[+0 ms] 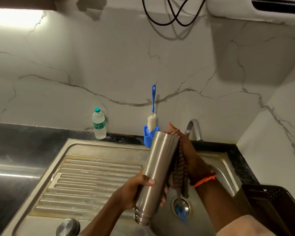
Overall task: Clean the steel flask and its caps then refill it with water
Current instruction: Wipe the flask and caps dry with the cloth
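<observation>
1. Marble wall behind, steel sink (99,150) set in a dark table, tap (193,128) at the back right.
2. The flask (157,171) is held over the basin, long axis running from threaded mouth, low and near the person, up to its base, far and tilted toward the tap.
3. Left hand (134,189) wraps the lower body near the mouth, thumb across the front: this grip carries it.
4. Right hand (186,155) presses a striped cloth (180,169) flat against the flask's right flank, fingers fairly straight.
5. One cap (68,227) sits on the drainboard, left of the mouth.
6. My read: wiping runs along that axis, and the right hand is best placed for it.
</observation>
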